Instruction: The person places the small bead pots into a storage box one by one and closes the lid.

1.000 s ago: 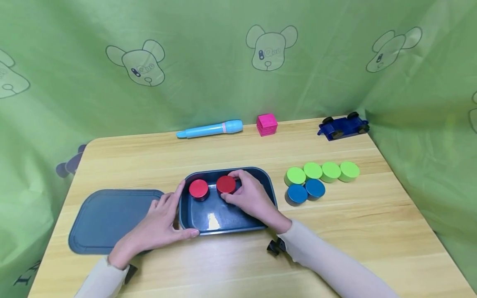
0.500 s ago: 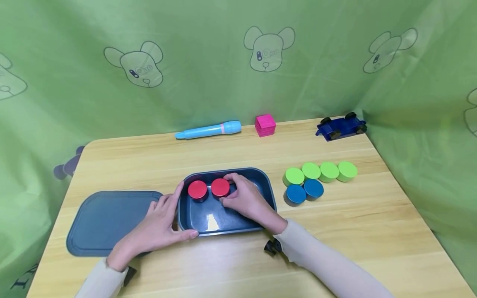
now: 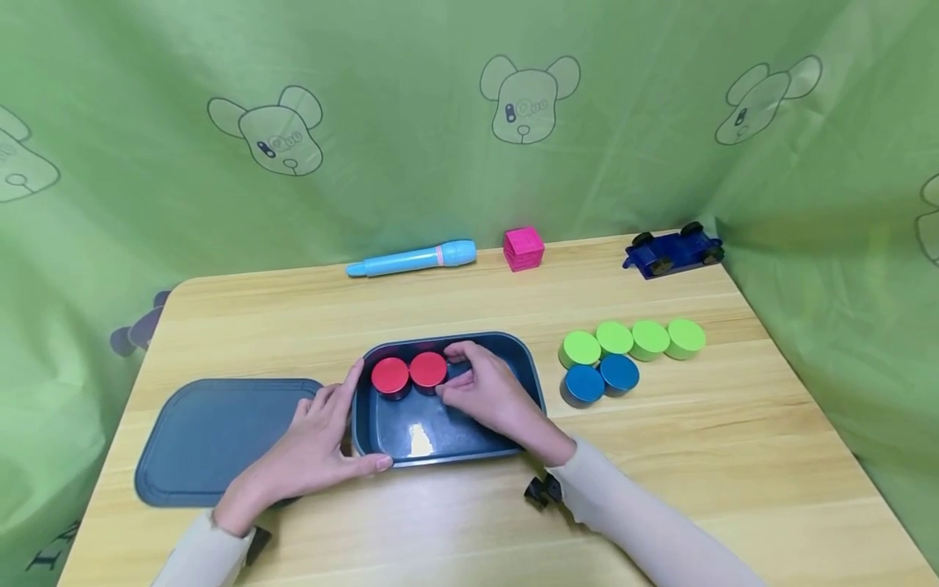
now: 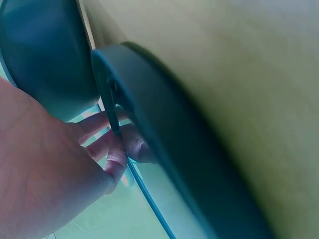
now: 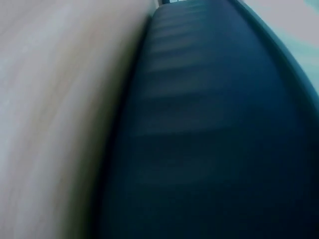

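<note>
Discs (image 3: 428, 369), both red, sat paired in the tray (image 3: 455, 440) between the left hand (image 3: 314, 444), straight-fingered against its rim, and the right hand (image 3: 493, 397), seemingly gripping nothing; placing looked nearly done, withdrawing likely next.

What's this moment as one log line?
left hand: against left end of tray; right hand: beside right red disc in tray; left red disc: inside tray

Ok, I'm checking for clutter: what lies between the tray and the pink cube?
Only bare table between tray and pink cube, as the head view shows.
</note>
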The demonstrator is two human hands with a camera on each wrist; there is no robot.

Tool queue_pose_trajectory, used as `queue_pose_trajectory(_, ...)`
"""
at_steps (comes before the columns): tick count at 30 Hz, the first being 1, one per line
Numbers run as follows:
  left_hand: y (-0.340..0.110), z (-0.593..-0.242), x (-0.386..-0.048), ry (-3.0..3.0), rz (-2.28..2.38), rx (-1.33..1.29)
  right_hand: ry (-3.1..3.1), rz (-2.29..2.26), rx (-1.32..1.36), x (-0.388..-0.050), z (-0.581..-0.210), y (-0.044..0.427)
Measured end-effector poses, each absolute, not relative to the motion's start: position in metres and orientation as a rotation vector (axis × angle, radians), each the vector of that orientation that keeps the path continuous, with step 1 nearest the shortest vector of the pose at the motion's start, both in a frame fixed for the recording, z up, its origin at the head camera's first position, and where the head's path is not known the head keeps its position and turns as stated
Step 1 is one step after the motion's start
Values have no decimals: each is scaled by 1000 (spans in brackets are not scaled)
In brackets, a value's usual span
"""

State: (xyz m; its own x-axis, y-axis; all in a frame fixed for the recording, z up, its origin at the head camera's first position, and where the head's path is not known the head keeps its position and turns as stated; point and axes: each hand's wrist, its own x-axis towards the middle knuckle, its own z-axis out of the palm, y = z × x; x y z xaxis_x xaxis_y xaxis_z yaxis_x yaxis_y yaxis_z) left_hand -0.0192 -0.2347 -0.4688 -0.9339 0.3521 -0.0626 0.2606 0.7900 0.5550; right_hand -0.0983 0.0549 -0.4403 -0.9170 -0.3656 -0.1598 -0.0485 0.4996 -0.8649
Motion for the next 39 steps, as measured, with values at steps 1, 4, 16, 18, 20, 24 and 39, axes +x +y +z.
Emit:
queue_pose_trajectory(1, -235, -469, -19, 2816, 837, 487, 2435, -1390, -359, -98, -439, 57)
queue_pose_trajectory(4, -235, -468, -19, 2815, 830, 484, 2453, -1408, -385, -97, -436, 63)
queue_pose_trajectory(16, -234, -466, -19, 2816, 846, 493, 2482, -1529, -487, -88, -429, 89)
queue_pose_trajectory(18, -234, -466, -20, 2816, 845, 490, 2497, -1545, -496, -86, -428, 92)
queue_pose_trajectory(20, -235, -467, -19, 2813, 845, 484, 2506, -1564, -497, -85, -427, 96)
queue_pose_trajectory(24, -235, -468, -19, 2805, 845, 478, 2514, -1614, -486, -86, -427, 105)
queue_pose_trajectory(39, -236, -469, -19, 2800, 849, 479, 2566, -1739, -451, -82, -426, 151)
